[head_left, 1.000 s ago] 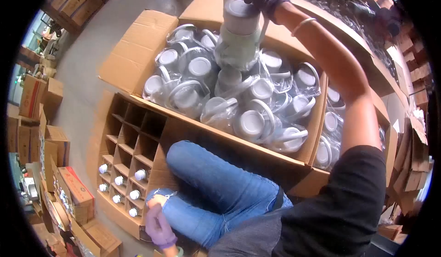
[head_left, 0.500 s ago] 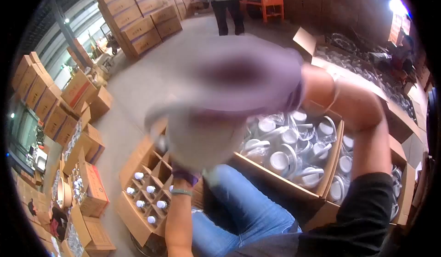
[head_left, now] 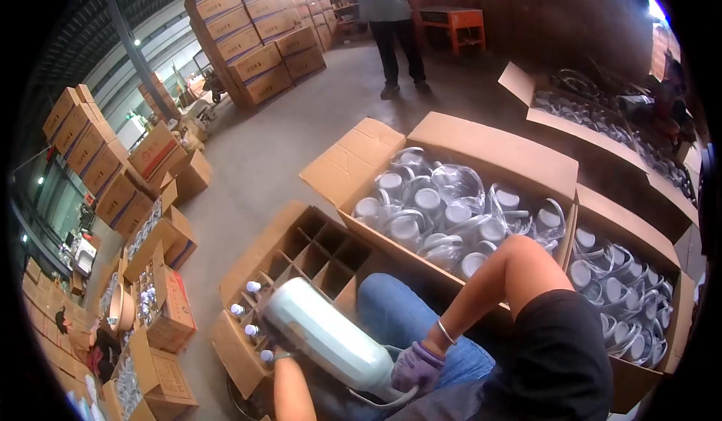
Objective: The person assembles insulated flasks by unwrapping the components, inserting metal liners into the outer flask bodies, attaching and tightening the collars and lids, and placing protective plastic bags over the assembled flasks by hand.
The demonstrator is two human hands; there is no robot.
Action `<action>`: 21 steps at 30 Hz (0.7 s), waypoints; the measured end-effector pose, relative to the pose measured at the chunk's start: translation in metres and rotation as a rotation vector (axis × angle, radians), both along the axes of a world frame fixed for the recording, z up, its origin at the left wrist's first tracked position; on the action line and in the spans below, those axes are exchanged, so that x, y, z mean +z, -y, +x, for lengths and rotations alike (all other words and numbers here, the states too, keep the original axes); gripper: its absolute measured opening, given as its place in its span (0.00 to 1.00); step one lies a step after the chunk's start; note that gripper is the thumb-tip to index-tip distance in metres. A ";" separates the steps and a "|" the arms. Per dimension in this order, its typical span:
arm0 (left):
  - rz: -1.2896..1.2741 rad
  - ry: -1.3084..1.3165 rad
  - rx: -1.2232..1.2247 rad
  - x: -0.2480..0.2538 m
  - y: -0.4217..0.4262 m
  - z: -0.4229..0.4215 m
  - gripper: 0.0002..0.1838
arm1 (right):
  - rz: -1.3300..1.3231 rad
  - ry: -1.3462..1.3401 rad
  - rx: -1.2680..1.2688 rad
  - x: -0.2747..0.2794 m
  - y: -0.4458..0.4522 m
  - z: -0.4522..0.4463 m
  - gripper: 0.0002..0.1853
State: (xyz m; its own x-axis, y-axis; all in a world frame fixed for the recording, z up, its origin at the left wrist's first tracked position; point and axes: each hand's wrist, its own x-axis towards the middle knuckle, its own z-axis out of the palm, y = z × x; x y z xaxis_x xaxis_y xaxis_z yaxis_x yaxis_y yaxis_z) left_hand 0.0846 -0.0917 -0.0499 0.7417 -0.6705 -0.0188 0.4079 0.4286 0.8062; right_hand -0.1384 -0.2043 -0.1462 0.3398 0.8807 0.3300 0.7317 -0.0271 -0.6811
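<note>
A large pale green bottle (head_left: 327, 334) lies slanted over the divided carton (head_left: 226, 331) and my lap, its base toward the upper left. My right hand (head_left: 417, 368), in a purple glove, is closed at the bottle's lower right end, where a grey carrying loop shows. My left hand (head_left: 277, 337) is at the bottle's left side, its fingers mostly hidden behind the bottle and the dividers. White-capped small bottles (head_left: 238, 310) stand in the carton's left cells. Behind my right arm, an open box (head_left: 492, 146) holds several lidded bottles in clear plastic.
Another open box (head_left: 643, 379) of wrapped bottles stands at the right. A person (head_left: 391, 26) stands on the floor ahead, near stacked cartons (head_left: 259, 67) and an orange table (head_left: 455, 21). More open cartons (head_left: 177, 308) line the left side.
My right hand has brought the bottle from above the box of wrapped bottles down to my lap, tipping it over. My left hand has moved from near my knee to the divided carton.
</note>
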 end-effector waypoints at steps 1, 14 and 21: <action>-0.014 -0.010 0.000 -0.002 -0.001 0.001 0.22 | 0.069 -0.028 -0.036 0.011 0.001 0.005 0.13; -0.127 -0.369 -0.083 -0.018 -0.001 0.025 0.22 | 0.205 0.702 -1.092 0.158 0.044 0.100 0.34; 0.478 0.780 0.419 0.018 -0.029 -0.017 0.14 | 0.287 -0.255 -0.883 0.058 0.083 0.203 0.16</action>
State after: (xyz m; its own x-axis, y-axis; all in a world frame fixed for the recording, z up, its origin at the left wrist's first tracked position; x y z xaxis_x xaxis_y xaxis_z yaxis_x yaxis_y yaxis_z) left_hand 0.0671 -0.0630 -0.0323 0.8359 -0.4021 0.3736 -0.4168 -0.0221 0.9087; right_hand 0.0648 -0.2872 -0.0883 0.9328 0.1698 0.3177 0.3563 -0.3050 -0.8832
